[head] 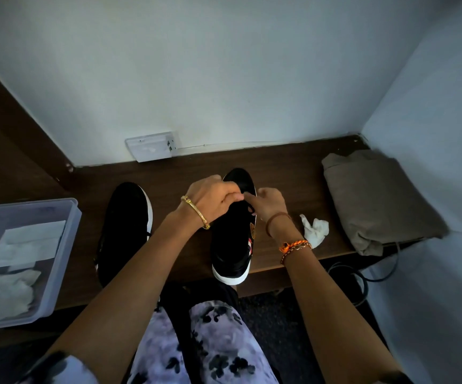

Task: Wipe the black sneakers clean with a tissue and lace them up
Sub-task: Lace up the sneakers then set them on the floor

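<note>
Two black sneakers with white soles stand on a dark wooden shelf (pixel 293 167). The right sneaker (pixel 231 245) is in the middle, toe pointing at the wall, heel over the front edge. My left hand (pixel 213 199) and my right hand (pixel 268 203) meet above its lacing area, each pinching a black lace (pixel 248 202). The left sneaker (pixel 124 231) lies beside it to the left, untouched, partly hidden by my left forearm. A crumpled white tissue (pixel 314 228) rests on the shelf just right of my right wrist.
A clear plastic box (pixel 66 245) with tissues and paper sits at the left front. A folded brown cloth (pixel 376 200) fills the right end of the shelf. A white socket plate (pixel 152 146) is on the back wall. Dark cables (pixel 363 275) hang below right.
</note>
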### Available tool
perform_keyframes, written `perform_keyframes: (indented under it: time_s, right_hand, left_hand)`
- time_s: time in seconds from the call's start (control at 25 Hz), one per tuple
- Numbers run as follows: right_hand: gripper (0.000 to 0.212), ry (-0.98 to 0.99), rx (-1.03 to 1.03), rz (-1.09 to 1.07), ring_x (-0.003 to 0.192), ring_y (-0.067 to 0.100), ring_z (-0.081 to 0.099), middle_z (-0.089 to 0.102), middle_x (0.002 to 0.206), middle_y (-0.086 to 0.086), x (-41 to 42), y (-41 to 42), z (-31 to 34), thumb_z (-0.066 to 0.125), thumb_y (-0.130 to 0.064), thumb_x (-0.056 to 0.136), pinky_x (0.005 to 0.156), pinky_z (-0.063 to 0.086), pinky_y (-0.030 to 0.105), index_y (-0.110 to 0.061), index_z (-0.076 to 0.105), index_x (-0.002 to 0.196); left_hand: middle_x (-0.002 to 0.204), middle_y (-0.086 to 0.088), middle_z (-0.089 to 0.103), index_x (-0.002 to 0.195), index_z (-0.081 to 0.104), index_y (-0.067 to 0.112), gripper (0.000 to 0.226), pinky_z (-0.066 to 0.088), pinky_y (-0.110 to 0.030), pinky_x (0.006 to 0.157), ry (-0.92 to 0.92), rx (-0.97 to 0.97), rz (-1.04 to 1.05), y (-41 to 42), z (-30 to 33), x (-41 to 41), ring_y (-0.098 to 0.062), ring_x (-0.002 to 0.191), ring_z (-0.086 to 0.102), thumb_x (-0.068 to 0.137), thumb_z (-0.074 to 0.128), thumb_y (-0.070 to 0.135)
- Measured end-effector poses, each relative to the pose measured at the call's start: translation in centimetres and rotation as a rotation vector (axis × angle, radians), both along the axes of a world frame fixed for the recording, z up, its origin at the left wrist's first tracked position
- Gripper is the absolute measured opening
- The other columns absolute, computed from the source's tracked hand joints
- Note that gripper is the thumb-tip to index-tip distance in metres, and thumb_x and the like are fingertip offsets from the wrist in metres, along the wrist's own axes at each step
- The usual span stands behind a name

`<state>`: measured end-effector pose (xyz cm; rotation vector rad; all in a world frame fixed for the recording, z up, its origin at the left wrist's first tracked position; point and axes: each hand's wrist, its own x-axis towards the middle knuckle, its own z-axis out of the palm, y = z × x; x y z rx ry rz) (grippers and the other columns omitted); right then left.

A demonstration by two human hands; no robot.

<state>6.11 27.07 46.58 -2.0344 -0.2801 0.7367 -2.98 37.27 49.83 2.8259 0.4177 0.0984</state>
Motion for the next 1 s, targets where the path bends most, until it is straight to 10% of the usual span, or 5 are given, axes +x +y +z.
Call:
perform_keyframes:
  time_s: [0.32,0.48,0.68,0.84,1.0]
  right_hand:
    - [0.016,-0.451,0.346,0.092,0.08,0.008,0.059,0.067,0.084,0.001,-2.8,-1.2,0.0,0.07,-0.019,0.079,0.072,0.04,0.004,-0.005,0.07,0.087]
    - [0.009,-0.366,0.408,-0.093,0.082,0.018,0.064,0.067,0.084,0.006,-1.8,-1.2,-0.7,0.062,-0.016,0.085,0.076,0.05,0.027,-0.01,0.068,0.082]
    - [0.03,-0.105,0.475,-0.417,0.061,0.001,0.047,0.051,0.061,-0.005,0.0,-3.3,-1.5,0.056,-0.008,0.089,0.061,0.04,0.01,-0.019,0.055,0.06]
    - [0.012,-0.023,0.245,-0.697,0.063,0.007,0.051,0.057,0.067,-0.001,0.8,-4.6,-2.3,0.062,-0.018,0.086,0.049,0.04,0.004,-0.008,0.067,0.084]
    - [0.024,-0.116,-0.224,-0.446,0.11,0.026,0.054,0.063,0.114,0.008,1.3,-4.5,-4.6,0.062,-0.025,0.084,0.087,0.045,0.029,-0.016,0.068,0.106]
  left_hand:
    - [0.054,-0.002,0.039,0.057,0.051,0.013,0.038,0.035,-0.018,0.046,-0.082,-0.975,0.639,-0.9,2.0,1.3,-0.012,0.05,0.036,0.092,0.055,0.028]
    - [0.06,0.001,0.043,0.094,0.067,0.011,0.025,0.032,-0.019,0.053,-0.115,-1.099,0.759,-0.5,1.7,1.3,-0.009,0.054,0.038,0.088,0.06,0.033]
    - [0.092,-0.008,0.069,0.101,0.071,0.001,0.025,0.044,-0.026,0.077,-0.352,-1.015,0.892,1.1,-0.7,1.1,-0.016,0.085,0.055,0.087,0.063,0.019]
    - [0.061,0.004,0.054,0.095,0.072,-0.003,0.021,0.038,-0.017,0.054,-0.524,-0.954,1.13,2.5,-3.3,0.2,-0.009,0.06,0.05,0.085,0.064,0.014]
    - [0.079,-0.008,0.066,0.083,0.072,0.011,0.013,0.044,-0.025,0.067,-0.247,-0.925,1.112,3.5,-5.0,-1.1,-0.022,0.086,0.06,0.084,0.064,0.021]
